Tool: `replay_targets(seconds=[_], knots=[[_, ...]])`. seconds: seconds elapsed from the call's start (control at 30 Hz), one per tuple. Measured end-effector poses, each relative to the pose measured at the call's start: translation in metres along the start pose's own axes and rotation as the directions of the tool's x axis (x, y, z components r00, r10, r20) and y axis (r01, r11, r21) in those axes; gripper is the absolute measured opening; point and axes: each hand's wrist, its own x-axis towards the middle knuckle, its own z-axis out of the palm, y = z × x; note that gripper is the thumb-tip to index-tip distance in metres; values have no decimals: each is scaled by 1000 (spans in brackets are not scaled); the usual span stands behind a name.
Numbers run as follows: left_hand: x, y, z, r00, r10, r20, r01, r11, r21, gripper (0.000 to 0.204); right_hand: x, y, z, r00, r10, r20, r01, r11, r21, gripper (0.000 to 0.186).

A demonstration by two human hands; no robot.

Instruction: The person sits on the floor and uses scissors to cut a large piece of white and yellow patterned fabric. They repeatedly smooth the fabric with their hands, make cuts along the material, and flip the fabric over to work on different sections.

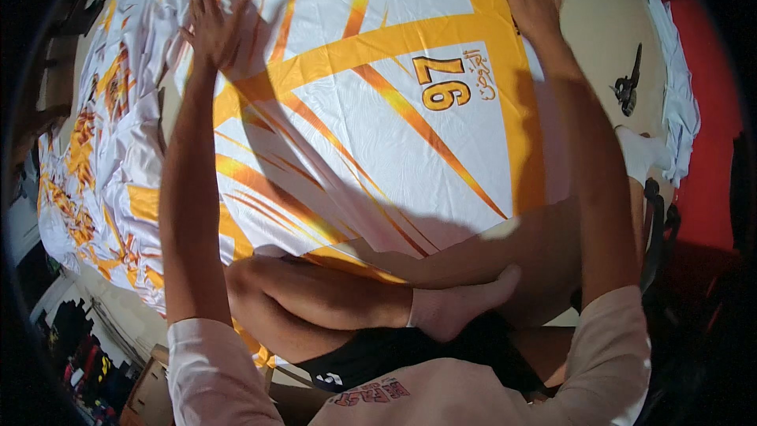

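Observation:
A large white fabric panel [378, 110] with orange and yellow stripes lies spread flat in front of me. My left hand [211, 22] rests palm down on its far left part, fingers spread. My right hand [535, 1] presses flat on the far right orange band, fingers apart. Neither hand grips anything. My crossed bare legs [331, 296] and a white sock [445, 312] lie over the fabric's near edge.
A pile of similar white and orange printed fabric pieces [87, 134] lies to the left. A dark pair of scissors [628, 85] sits on the beige surface [599, 16] at right, near white cloth [678, 95]. A red area [710, 134] borders the far right.

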Motion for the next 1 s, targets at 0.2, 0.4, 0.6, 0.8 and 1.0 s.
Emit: replay_targets(seconds=[0.2,0.4,0.6,0.8,1.0], knots=[[-249,15,-107,853,323,410,-339,940,-35,119,-150,40,-86,864,41,501,-159,968,195,71],[-312,-57,-168,723,299,623,-437,896,77,120,-158,59,-96,827,46,560,-133,984,116,68],[-407,-125,-171,795,150,588,-379,879,289,66,-199,71,-96,837,269,477,-308,951,5,69],[-405,-89,-234,894,-72,441,-25,978,209,69,-216,178,-83,675,613,410,-604,779,-171,64],[-346,14,-228,966,-256,-37,242,944,-225,57,-198,220,-60,760,558,333,-567,820,-80,51]])
